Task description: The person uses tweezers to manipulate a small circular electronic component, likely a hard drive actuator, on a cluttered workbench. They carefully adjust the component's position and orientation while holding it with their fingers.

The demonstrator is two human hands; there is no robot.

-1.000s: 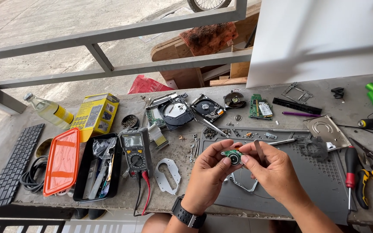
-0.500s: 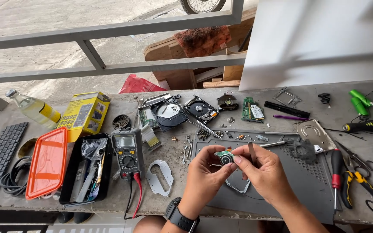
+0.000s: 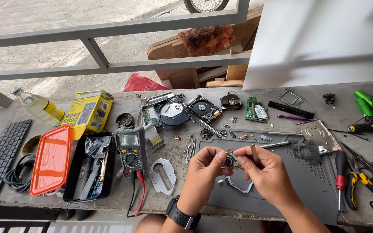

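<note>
Left hand [image 3: 203, 166]: your grip pinches the small round motor part [image 3: 229, 161] from 9 o'clock.
Right hand [image 3: 266, 168]: your fingers close on a thin dark tool [image 3: 254, 154], its long axis toward 12 o'clock.
Where: the part sits between both hands, above the grey mat [image 3: 307, 181] on the worktop [image 3: 186, 108].
Hidden: the tool's tip, and the part's underside behind your fingers.

A black multimeter [image 3: 131, 151] with red and black leads stands beside an open black toolbox [image 3: 89, 166] and its orange lid [image 3: 50, 159]. Behind them lie a yellow box [image 3: 88, 111] and a glass bottle [image 3: 37, 104]. Red-handled screwdriver [image 3: 340, 172] and yellow pliers [image 3: 365, 183] lie on the right.
</note>
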